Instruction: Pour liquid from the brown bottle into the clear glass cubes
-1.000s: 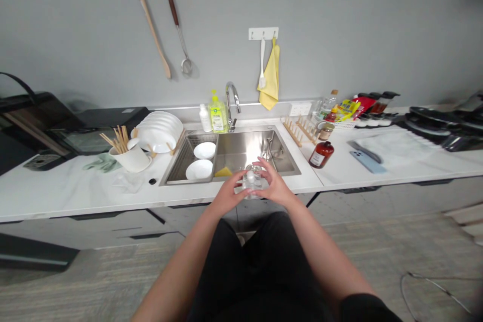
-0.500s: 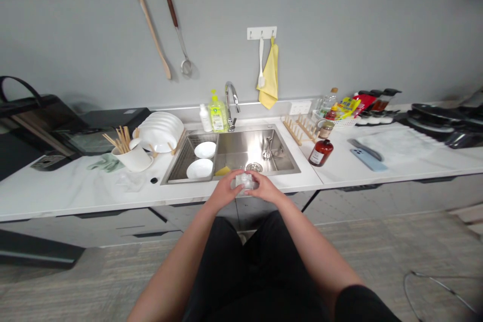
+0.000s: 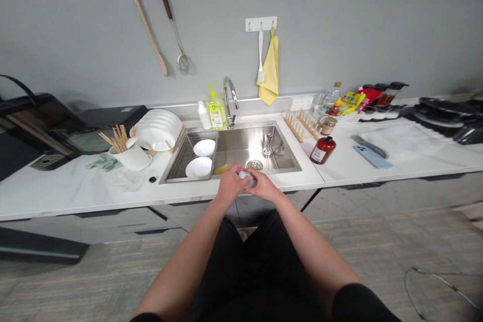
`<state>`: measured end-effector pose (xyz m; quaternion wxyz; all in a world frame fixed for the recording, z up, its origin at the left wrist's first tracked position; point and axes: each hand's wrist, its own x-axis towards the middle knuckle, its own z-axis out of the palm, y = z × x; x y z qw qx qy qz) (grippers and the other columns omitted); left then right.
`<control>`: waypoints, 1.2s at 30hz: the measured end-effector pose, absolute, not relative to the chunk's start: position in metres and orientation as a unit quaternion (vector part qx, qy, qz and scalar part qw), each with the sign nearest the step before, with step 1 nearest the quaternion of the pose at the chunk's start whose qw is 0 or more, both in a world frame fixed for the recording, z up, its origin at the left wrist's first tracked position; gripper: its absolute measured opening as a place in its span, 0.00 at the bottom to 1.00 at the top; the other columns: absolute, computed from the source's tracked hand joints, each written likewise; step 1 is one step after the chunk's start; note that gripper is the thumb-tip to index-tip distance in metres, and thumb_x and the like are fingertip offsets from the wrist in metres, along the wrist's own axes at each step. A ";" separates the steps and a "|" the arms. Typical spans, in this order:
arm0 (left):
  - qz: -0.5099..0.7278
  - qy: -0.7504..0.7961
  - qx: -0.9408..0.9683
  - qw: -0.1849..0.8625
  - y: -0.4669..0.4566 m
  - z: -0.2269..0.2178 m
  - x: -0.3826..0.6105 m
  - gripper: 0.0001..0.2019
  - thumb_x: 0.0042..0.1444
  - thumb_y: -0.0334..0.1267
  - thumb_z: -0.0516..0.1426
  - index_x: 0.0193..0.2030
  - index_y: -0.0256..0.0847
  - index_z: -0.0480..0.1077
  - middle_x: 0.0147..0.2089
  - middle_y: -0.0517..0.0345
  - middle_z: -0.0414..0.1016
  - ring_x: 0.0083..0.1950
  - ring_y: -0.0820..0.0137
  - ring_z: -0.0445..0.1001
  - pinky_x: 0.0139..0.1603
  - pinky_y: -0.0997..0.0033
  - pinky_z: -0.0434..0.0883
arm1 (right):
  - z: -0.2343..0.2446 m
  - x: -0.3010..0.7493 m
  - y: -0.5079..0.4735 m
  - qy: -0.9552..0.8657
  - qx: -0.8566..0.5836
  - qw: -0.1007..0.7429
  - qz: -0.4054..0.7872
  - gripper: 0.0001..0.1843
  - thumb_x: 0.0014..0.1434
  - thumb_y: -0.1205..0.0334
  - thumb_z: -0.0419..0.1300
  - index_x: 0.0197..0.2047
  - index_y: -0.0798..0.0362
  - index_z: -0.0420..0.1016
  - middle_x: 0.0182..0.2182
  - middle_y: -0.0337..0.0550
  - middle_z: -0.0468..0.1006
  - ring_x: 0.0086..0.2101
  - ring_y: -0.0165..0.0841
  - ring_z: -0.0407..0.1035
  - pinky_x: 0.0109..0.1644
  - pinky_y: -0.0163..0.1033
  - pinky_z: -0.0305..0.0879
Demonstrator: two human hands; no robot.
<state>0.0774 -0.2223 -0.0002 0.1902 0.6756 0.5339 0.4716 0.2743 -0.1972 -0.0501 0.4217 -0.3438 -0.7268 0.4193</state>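
At the front edge of the sink (image 3: 249, 141), my left hand (image 3: 228, 182) and my right hand (image 3: 265, 187) hold a small clear, see-through object (image 3: 247, 177) between them. Fingers of both hands wrap round it and cover much of it, so its exact kind is hard to tell. Just beyond my left hand, something yellow (image 3: 221, 169) lies in the sink. The drain (image 3: 254, 165) shows beyond my right hand. Two white bowls, one nearer (image 3: 198, 167) and one farther (image 3: 204, 148), sit in the rack on the sink's left side.
Behind the sink stand a faucet (image 3: 228, 95) and a green soap bottle (image 3: 216, 110). To the left are racked white plates (image 3: 156, 133) and a holder with chopsticks (image 3: 134, 157). A brown bottle (image 3: 323, 151), a wooden rack (image 3: 302, 125) and a phone (image 3: 373, 156) are on the right.
The clear object has turned in my hands and is more covered. My left hand has shifted slightly right and its fingers reach further over it. The camera view has tilted slightly.
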 end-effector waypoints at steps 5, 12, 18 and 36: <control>0.464 0.438 0.719 0.277 -0.224 -0.006 0.070 0.30 0.60 0.35 0.69 0.70 0.43 0.77 0.71 0.43 0.83 0.73 0.49 0.80 0.79 0.43 0.73 | -0.048 0.273 -0.197 -0.719 -0.338 0.425 0.434 0.46 0.51 0.55 0.83 0.72 0.51 0.80 0.64 0.54 0.87 0.58 0.50 0.83 0.68 0.54 0.77; 0.484 0.491 0.678 0.255 -0.220 -0.013 0.059 0.34 0.52 0.37 0.75 0.67 0.44 0.79 0.56 0.49 0.88 0.62 0.50 0.85 0.74 0.41 0.76 | -0.048 0.276 -0.196 -0.715 -0.367 0.407 0.435 0.50 0.49 0.50 0.86 0.72 0.52 0.80 0.62 0.55 0.87 0.57 0.51 0.82 0.69 0.56 0.77; 0.497 0.448 0.689 0.280 -0.226 -0.017 0.053 0.28 0.60 0.35 0.69 0.68 0.46 0.79 0.68 0.45 0.84 0.71 0.51 0.82 0.80 0.40 0.71 | -0.051 0.277 -0.197 -0.719 -0.362 0.413 0.426 0.49 0.50 0.49 0.86 0.72 0.52 0.80 0.61 0.53 0.87 0.54 0.48 0.82 0.66 0.54 0.78; 0.498 0.416 0.655 0.387 -0.220 -0.017 0.058 0.39 0.54 0.34 0.69 0.75 0.46 0.74 0.65 0.45 0.86 0.75 0.48 0.79 0.79 0.42 0.72 | -0.047 0.277 -0.198 -0.723 -0.345 0.409 0.438 0.48 0.52 0.51 0.85 0.73 0.50 0.79 0.63 0.52 0.87 0.57 0.48 0.82 0.70 0.54 0.75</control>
